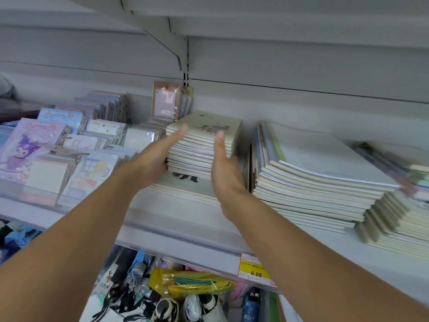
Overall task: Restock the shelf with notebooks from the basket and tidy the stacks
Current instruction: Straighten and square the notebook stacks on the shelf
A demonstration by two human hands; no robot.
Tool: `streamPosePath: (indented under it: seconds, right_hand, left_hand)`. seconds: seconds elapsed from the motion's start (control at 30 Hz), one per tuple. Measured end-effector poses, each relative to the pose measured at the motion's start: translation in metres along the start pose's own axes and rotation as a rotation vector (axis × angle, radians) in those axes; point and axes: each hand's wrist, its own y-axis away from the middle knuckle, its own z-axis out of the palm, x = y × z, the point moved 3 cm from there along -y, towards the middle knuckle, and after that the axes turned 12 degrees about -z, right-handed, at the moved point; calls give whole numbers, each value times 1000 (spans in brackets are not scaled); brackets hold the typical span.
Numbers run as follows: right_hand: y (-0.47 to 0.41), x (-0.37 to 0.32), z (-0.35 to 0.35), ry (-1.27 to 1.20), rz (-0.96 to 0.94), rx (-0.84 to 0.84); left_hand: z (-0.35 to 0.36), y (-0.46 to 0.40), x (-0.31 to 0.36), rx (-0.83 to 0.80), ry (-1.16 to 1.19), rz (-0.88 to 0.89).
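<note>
A small stack of cream notebooks [197, 147] rests on a few larger flat notebooks [183, 185] in the middle of the white shelf [176, 231]. My left hand [157, 159] lies flat against the stack's left side, fingers straight and pointing toward the back. My right hand [224, 168] is held upright and flat at the stack's front right corner, fingers extended; whether it touches the stack is unclear. Neither hand wraps around anything. A taller, fanned-out stack of big notebooks [313, 184] lies to the right. No basket is in view.
Cartoon notepads and ring-bound pads [46, 159] crowd the shelf's left part. Another slumped notebook stack [399, 226] sits at the far right. A yellow price tag [255, 270] hangs on the shelf rail. Bagged goods [192, 284] fill the shelf below; another shelf hangs overhead.
</note>
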Motion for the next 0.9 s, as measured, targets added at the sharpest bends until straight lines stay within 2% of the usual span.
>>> streamPosePath:
  seconds: [0.07, 0.1, 0.2, 0.27, 0.33, 0.43, 0.67, 0.9]
  right_hand:
    - [6, 3, -5, 117, -90, -59]
    - [7, 6, -7, 181, -131, -85]
    - [0, 16, -9, 477, -155, -75]
    - [-3, 15, -7, 590, -119, -25]
    - [-6, 13, -5, 604, -95, 16]
    - [-5, 11, -3, 821, -72, 38]
    - [-1, 7, -5, 704, -106, 155]
    - [-2, 10, -6, 564, -67, 64]
  left_hand:
    - [-7, 1, -6, 48, -347, 22]
    - [-8, 3, -9, 74, -449, 43]
    - [-15, 0, -15, 278, -469, 74]
    - [-12, 3, -14, 381, -483, 128]
    - [-9, 5, -14, 424, -515, 158]
    - [-7, 9, -11, 457, -577, 190]
    - [-5, 12, -10, 538, -669, 233]
    - [-2, 17, -7, 427, -662, 159]
